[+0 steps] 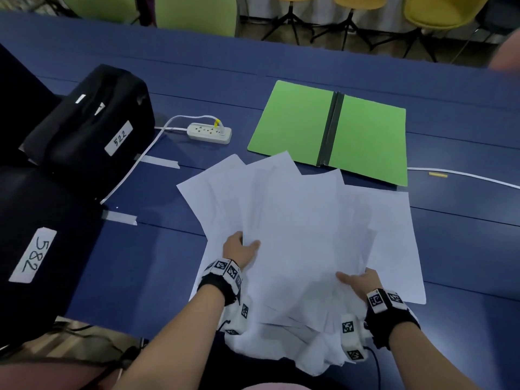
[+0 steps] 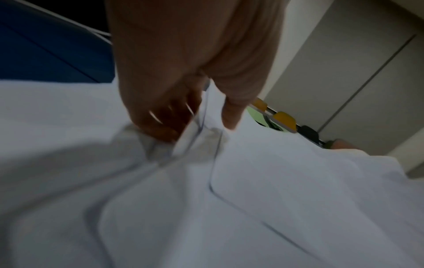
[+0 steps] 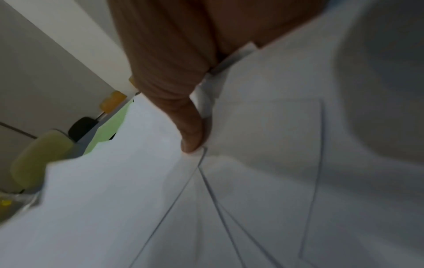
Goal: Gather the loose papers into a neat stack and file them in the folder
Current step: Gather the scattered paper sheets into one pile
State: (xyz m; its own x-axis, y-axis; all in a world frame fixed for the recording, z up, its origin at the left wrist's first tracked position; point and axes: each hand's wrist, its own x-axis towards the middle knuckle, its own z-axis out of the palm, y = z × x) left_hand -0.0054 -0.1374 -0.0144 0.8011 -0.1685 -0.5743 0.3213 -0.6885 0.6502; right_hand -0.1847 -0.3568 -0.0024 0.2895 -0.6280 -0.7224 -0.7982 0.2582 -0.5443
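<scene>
On the blue counter [image 1: 281, 68] in front of me lies a fanned spread of white papers [image 1: 295, 220], their far corners splayed out toward the green folder [image 1: 295, 122], which lies open and flat just beyond them, its dark spine running down the middle. My left hand [image 1: 240, 250] grips the left edge of the sheaf, thumb on top and fingers [image 2: 160, 127] curled beneath the sheets; the left wrist view shows them tucked under a lifted edge. My right hand [image 1: 358, 280] holds the near right side of the pile in the same way, thumb pressed on the top sheet and the other fingers hidden under the paper. The sheets overlap at different angles, not squared up, and one page at the far right lies flatter and partly apart from the bunch. A white power strip [image 1: 209, 133] sits to the left of the folder with its cable trailing toward me along the counter. Two black cases stand at the left, one labelled 522 [image 1: 118, 137] and a nearer one labelled 582 [image 1: 32, 254].
</scene>
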